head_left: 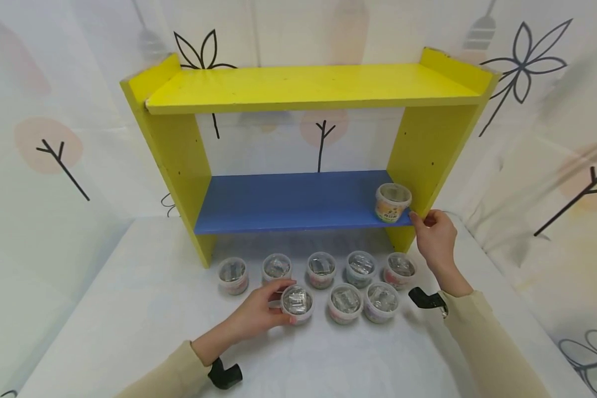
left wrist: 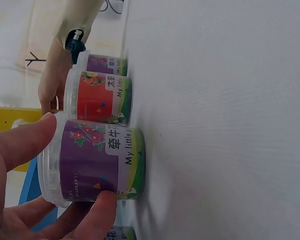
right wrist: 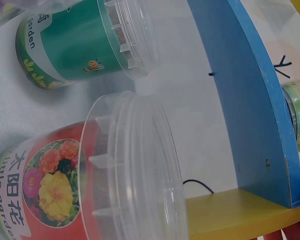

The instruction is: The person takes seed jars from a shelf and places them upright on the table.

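My left hand [head_left: 258,312] grips a small plastic cup [left wrist: 97,160] with a clear lid and a purple flower label, its thumb at the lid and fingers round the side. The cup stands at the left end of the front row on the white table. At the right, my right hand [head_left: 436,239] holds the edge of the yellow and blue shelf [head_left: 288,202], thumb at the blue board's front corner and fingers behind the yellow side panel. Just beside that thumb, a cup with a yellowish label [head_left: 392,203] sits on the blue board.
Several lidded cups stand in a row below the blue board, among them a red-labelled cup [right wrist: 45,195] and a green-labelled cup [right wrist: 72,42]. Two more, a red one [left wrist: 100,97] and a purple one [left wrist: 107,64], stand right of the held cup. A yellow top board [head_left: 303,83] spans above.
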`<move>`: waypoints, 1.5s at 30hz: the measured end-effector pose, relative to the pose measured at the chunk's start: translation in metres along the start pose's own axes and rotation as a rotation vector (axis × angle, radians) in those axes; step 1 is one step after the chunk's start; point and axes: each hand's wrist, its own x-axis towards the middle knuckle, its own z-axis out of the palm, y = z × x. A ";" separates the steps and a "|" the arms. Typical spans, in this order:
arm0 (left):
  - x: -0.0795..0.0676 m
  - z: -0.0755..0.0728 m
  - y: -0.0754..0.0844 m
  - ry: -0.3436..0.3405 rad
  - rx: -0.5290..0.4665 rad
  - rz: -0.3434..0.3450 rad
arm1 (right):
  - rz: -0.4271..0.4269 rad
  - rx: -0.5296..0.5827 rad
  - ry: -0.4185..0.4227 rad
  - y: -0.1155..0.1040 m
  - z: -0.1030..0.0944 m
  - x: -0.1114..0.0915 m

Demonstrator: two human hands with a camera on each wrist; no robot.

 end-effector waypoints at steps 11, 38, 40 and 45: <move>-0.002 -0.001 0.001 -0.008 0.031 -0.011 | 0.008 -0.004 0.001 0.000 0.000 0.000; -0.001 -0.019 0.029 0.027 0.086 0.119 | -0.007 -0.004 0.007 0.000 0.000 -0.001; 0.002 -0.021 0.034 0.033 0.088 0.130 | -0.007 -0.004 0.009 0.000 0.000 -0.001; 0.013 -0.026 0.048 0.055 0.115 0.172 | -0.006 0.002 0.016 -0.001 0.000 -0.001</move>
